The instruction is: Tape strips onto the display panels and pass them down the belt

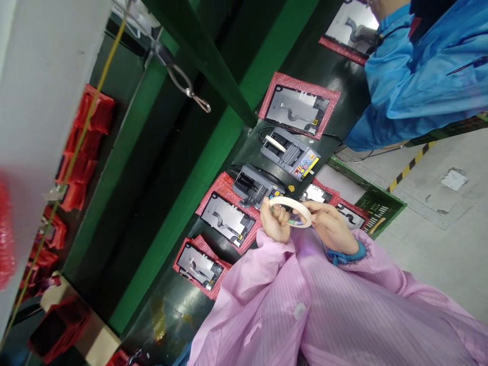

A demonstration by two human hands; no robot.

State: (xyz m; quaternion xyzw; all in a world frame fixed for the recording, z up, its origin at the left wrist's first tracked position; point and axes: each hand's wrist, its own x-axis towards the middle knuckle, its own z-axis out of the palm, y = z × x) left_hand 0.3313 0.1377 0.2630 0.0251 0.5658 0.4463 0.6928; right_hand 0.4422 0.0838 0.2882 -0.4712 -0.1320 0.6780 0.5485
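Observation:
A roll of white tape (292, 202) is held up in front of my chest, between both hands. Curled fingers of my left hand (276, 222) grip its left side. On the opposite side, my right hand (332, 223) pinches the rim with thumb and fingers; a blue band (346, 254) circles that wrist. Just beyond my left hand sits a grey tape dispenser (253, 185). Behind it stands a second grey dispenser (292, 152) with a white roll in it. Left of my hands, a flat device panel (227, 218) rests on red bubble wrap.
Another panel (297, 109) on red wrap lies farther along the dark bench. A further panel (200, 265) is nearer me. A green crate (389, 206) holding wrapped panels is at right. A co-worker's blue sleeve (396, 96) reaches over the bench. A wire loop (183, 84) hangs above.

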